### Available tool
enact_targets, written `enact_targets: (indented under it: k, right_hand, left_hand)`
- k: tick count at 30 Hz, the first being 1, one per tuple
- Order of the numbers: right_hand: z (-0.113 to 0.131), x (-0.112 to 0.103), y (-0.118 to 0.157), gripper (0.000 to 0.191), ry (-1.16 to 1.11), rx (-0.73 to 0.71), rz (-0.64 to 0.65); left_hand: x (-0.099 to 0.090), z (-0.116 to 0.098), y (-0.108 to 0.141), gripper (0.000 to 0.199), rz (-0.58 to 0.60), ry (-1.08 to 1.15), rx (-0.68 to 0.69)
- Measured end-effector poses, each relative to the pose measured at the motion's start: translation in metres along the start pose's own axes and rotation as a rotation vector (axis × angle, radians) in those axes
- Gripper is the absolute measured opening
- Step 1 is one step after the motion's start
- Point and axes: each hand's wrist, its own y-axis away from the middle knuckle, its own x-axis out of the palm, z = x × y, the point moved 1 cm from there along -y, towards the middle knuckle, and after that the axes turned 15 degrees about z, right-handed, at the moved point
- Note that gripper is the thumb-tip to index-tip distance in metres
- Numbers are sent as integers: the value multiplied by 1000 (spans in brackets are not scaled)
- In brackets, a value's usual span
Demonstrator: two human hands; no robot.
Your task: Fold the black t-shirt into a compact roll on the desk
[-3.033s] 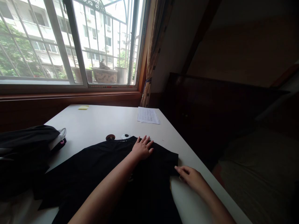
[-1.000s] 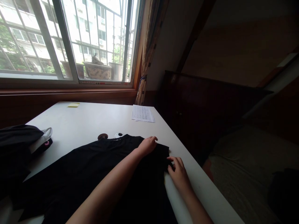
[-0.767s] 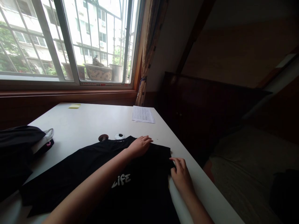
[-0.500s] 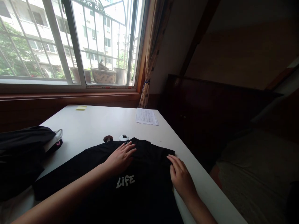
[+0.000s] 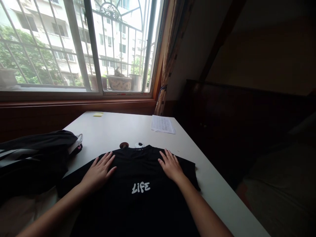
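A black T-shirt (image 5: 138,168) with white lettering on its chest lies spread on the white table, neckline towards the window. My left hand (image 5: 98,170) rests flat on the shirt near the shoulder at the left, fingers spread. On the opposite shoulder lies my right hand (image 5: 170,165), its fingers also stretched out and apart. Neither hand grips the cloth. The shirt's lower part runs out of view at the bottom.
A heap of dark clothes (image 5: 32,161) lies at the table's left. Just beyond the collar are a brown round object (image 5: 123,144) and a white round object (image 5: 139,145). Papers (image 5: 163,124) and a yellow note (image 5: 98,114) lie on the white table (image 5: 123,126) farther back.
My left hand has moved left from the collar area to the shoulder. My right hand has come from the sleeve edge inward onto the shirt. The shirt looks flatter, and the view has shifted left.
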Motion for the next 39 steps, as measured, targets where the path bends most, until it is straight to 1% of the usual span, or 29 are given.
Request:
enact_targets:
  k: [5, 8, 11, 13, 16, 20, 22, 24, 26, 28, 30, 31, 34, 36, 39]
  right_hand:
    - [-33, 1, -1, 61, 43, 92, -6]
    - [-45, 2, 0, 62, 54, 105, -4]
    - [-53, 4, -1, 62, 45, 98, -17]
    - [-59, 5, -3, 62, 41, 101, -22]
    - [-70, 5, -5, 62, 40, 106, -20]
    - [-85, 3, -10, 65, 43, 112, -9]
    - [-92, 2, -14, 68, 51, 115, -3]
    - [-99, 2, -18, 70, 58, 118, -7]
    - [-105, 2, -22, 70, 63, 116, -12]
    - [-110, 4, -25, 71, 66, 109, -14]
    - [-114, 5, -27, 71, 64, 100, -12]
    - [-115, 5, -27, 71, 62, 98, -12]
    - [-117, 5, -29, 72, 66, 103, -3]
    - [-119, 4, -31, 73, 77, 114, 3]
    - [-121, 3, -33, 72, 94, 137, 3]
  left_hand:
    - [-5, -4, -11, 66, 43, 8, -30]
    - [-7, -6, -15, 66, 50, 19, -18]
    - [-7, 2, -14, 65, 50, 45, 35]
    - [-5, 16, -9, 64, 47, 57, 56]
    - [1, 51, 4, 62, 28, 82, 13]
    - [7, 102, 26, 65, -110, 176, -57]
    - [5, 118, 37, 66, -166, 218, -81]
    - [-1, 126, 45, 66, -174, 274, -119]
    - [-10, 126, 49, 62, -127, 365, -153]
    - [-19, 122, 50, 51, -63, 469, -164]
    - [-27, 118, 47, 40, -40, 526, -155]
    - [-30, 116, 44, 38, -53, 535, -147]
    - [-35, 112, 32, 38, -142, 525, -140]
    - [-36, 109, 24, 37, -194, 508, -134]
    - [-35, 104, 15, 30, -238, 468, -114]
